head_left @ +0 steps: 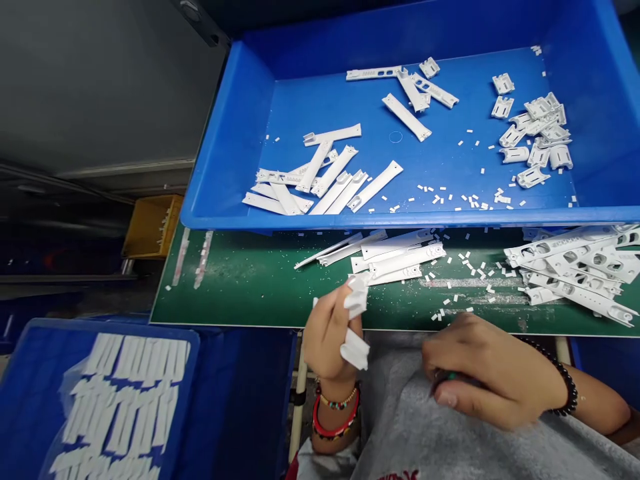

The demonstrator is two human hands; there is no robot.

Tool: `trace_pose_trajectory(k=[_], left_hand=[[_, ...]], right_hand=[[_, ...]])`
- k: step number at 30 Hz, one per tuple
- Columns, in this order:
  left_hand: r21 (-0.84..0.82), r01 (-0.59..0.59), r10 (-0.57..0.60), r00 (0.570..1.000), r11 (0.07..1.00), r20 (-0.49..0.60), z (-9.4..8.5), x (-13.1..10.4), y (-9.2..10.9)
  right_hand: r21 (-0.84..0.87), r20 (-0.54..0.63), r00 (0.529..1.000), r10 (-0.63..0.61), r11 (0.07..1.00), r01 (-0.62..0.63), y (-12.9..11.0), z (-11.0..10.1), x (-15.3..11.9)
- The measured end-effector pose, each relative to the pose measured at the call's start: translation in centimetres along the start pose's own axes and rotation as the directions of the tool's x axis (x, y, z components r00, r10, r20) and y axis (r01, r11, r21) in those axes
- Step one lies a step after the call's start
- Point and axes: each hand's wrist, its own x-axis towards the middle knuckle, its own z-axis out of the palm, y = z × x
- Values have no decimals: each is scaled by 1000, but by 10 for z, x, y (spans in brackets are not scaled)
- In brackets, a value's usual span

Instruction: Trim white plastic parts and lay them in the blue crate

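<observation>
In the head view, the left hand is closed around glossy white moulded plastic pieces, held just in front of the near edge of the green flat-topped table. White ends jut out at the thumb side; whether they belong to one piece or more, I cannot tell. The right hand is curled around a small dark object, mostly hidden by the fingers, in front of the grey cloth garment.

The held plastic looks light and stiff, thin-walled and probably a little slippery on its smooth faces; its thin end edges seem likeliest to chip or bend. The long white channel-shaped plastic strips on the table look similar in make. For those, a pinch across both long sides near mid-length should be steadiest, clear of the narrow, cut-out ends.
</observation>
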Motion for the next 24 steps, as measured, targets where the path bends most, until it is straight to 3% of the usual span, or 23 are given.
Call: trace_pose_trajectory(k=[3, 6, 8, 11, 17, 24], left_hand=[[-28, -72, 73, 997, 997, 30, 3, 18, -13], [-21, -149, 150, 964, 989, 218, 7, 40, -24], [17, -187, 173, 934, 982, 314, 10, 51, -29], [56, -226, 197, 926, 972, 321, 11, 58, -34], [-36, -217, 219, 973, 976, 74, 0, 37, -16], [-294, 23, 42, 976, 956, 213, 6, 21, 24]], right_hand=[[-49, -160, 978, 135, 988, -145, 3, -4, -5], [-156, -302, 923, 240, 942, -296, 5, -8, -9], [-226, -365, 901, 234, 917, -330, 6, -8, -11], [-309, -417, 890, 184, 893, -329, 10, -4, -13], [-383, -446, 888, 114, 872, -304, 13, 1, -10], [-228, -466, 885, -10, 967, -110, 0, 14, -12]])
